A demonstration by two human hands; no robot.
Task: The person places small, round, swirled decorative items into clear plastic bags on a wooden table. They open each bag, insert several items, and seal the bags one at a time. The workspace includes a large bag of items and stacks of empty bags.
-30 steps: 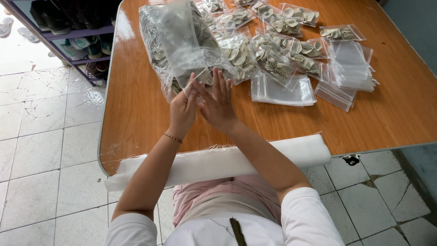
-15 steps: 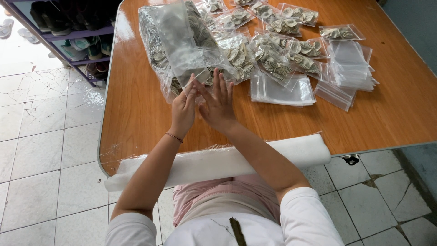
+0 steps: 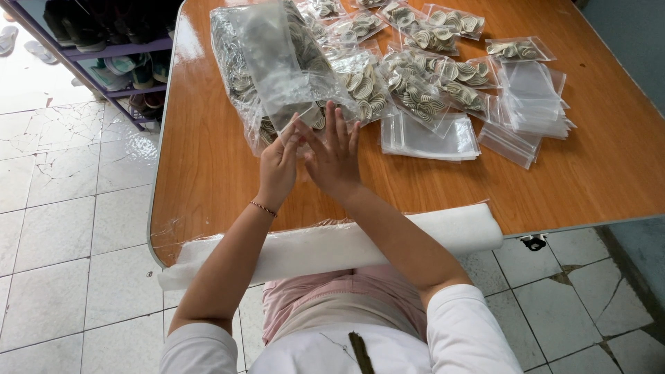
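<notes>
Head view: both hands have barely shifted over the last second. The left hand (image 3: 278,166) pinches a small clear bag (image 3: 294,125) near the surface's left edge, while the right hand (image 3: 334,154), fingers spread, rests flat beside it, below the large filled bag (image 3: 267,62).

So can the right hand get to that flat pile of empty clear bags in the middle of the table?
Probably yes. The right hand is next to the pile of empty clear bags, with only bare table between them and nothing in the way.
</notes>
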